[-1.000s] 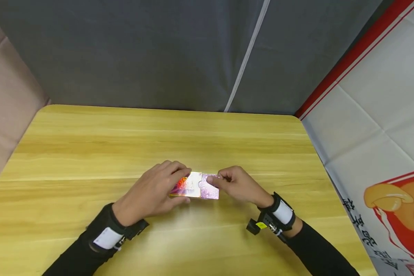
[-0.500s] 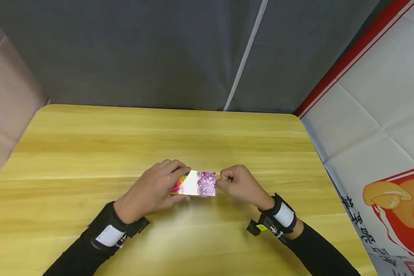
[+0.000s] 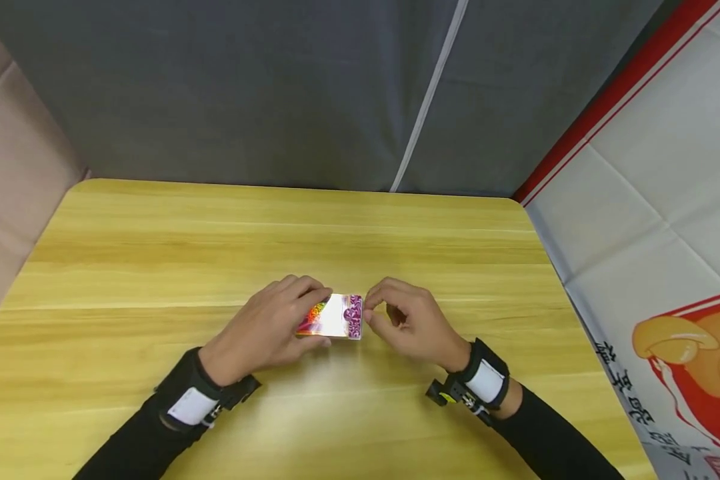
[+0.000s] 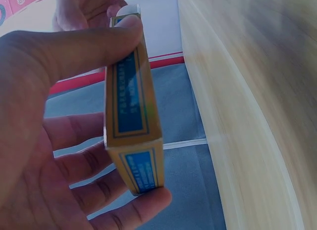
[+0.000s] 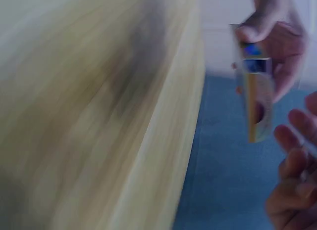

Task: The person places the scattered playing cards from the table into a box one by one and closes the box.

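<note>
In the head view, a small flat cardboard box (image 3: 339,316) has a shiny face and a purple patterned end flap (image 3: 353,318). My left hand (image 3: 267,327) grips it from the left, thumb on the near edge and fingers on the far one. Gold-and-blue narrow sides of the box (image 4: 131,99) show in the left wrist view, with a rounded white tab (image 4: 129,10) at its far end. At the flap end is my right hand (image 3: 417,323), fingers and thumb loosely bent, fingertips right by the flap. The right wrist view is blurred; whether they touch it I cannot tell.
Both hands work over a wooden table (image 3: 216,227). A grey curtain (image 3: 246,93) hangs behind its far edge. On the right stands a white panel (image 3: 654,200) with red trim and printed pictures; a pale pink panel (image 3: 18,173) stands on the left.
The purple flap, extended to the right before, now shows much shorter, bent down at the box's end. My right hand has shifted left with it and its fingers have loosened; the left hand barely moved.
</note>
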`<state>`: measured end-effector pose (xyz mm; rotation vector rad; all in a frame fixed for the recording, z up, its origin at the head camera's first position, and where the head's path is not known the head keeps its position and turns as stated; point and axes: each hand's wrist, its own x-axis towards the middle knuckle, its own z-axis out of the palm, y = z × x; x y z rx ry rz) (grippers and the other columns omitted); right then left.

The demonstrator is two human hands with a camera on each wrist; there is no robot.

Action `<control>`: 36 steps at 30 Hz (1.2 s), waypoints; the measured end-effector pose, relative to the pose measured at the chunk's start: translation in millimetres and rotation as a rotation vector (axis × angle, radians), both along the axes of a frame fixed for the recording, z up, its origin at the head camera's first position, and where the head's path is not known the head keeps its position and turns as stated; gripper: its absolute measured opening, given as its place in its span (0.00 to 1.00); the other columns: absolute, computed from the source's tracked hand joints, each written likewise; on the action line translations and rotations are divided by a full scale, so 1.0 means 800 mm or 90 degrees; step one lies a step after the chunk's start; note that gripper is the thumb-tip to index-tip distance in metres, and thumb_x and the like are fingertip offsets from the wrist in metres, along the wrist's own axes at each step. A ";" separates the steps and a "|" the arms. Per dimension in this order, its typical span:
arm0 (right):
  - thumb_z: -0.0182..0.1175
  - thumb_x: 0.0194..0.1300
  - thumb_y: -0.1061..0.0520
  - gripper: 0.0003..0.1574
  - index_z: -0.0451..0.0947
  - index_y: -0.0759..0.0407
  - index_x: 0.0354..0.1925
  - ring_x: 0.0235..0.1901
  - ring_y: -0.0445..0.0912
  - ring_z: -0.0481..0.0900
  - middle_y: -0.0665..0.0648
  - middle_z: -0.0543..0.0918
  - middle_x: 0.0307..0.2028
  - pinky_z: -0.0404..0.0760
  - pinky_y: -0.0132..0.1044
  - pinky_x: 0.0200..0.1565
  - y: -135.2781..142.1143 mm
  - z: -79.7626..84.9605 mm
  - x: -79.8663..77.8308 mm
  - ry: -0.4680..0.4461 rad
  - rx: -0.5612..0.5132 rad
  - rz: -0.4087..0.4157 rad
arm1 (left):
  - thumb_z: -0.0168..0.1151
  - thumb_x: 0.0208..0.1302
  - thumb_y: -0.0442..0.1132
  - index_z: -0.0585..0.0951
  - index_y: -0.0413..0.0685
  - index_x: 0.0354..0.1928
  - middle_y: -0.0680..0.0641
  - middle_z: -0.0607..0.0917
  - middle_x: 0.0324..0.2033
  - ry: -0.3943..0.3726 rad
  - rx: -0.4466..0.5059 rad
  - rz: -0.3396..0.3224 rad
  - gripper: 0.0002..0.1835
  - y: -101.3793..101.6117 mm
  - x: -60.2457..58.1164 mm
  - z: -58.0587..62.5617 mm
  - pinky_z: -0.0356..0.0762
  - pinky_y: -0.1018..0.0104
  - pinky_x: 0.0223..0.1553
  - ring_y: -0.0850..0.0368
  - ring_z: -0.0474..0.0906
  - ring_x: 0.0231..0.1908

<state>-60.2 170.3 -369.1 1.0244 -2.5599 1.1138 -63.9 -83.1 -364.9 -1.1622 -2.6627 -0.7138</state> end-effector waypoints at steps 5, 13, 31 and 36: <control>0.62 0.57 0.57 0.05 0.85 0.55 0.30 0.30 0.35 0.80 0.50 0.87 0.32 0.84 0.29 0.27 -0.001 0.000 0.000 0.148 0.076 0.055 | 0.75 0.45 0.55 0.80 0.41 0.55 0.47 0.83 0.47 -0.002 0.004 -0.010 0.36 0.001 0.001 0.003 0.81 0.57 0.44 0.56 0.75 0.45; 0.63 0.54 0.56 0.05 0.83 0.55 0.25 0.26 0.36 0.78 0.49 0.86 0.27 0.81 0.30 0.22 -0.002 0.002 0.000 0.204 0.142 0.036 | 0.74 0.46 0.54 0.80 0.41 0.54 0.47 0.83 0.46 0.010 0.014 -0.017 0.35 0.001 0.000 0.003 0.81 0.58 0.42 0.56 0.75 0.44; 0.61 0.55 0.60 0.09 0.88 0.60 0.30 0.28 0.37 0.82 0.54 0.90 0.32 0.80 0.28 0.21 0.006 0.001 0.007 0.196 0.051 0.008 | 0.74 0.47 0.55 0.80 0.41 0.56 0.46 0.83 0.47 0.004 -0.002 -0.032 0.36 0.003 -0.004 -0.003 0.82 0.57 0.46 0.56 0.76 0.45; 0.60 0.58 0.61 0.08 0.87 0.58 0.31 0.21 0.33 0.74 0.54 0.89 0.33 0.70 0.25 0.16 0.030 -0.008 0.009 0.173 0.041 -0.036 | 0.73 0.48 0.48 0.78 0.43 0.57 0.47 0.82 0.50 -0.034 -0.024 -0.093 0.33 0.007 -0.021 -0.010 0.81 0.57 0.52 0.57 0.75 0.49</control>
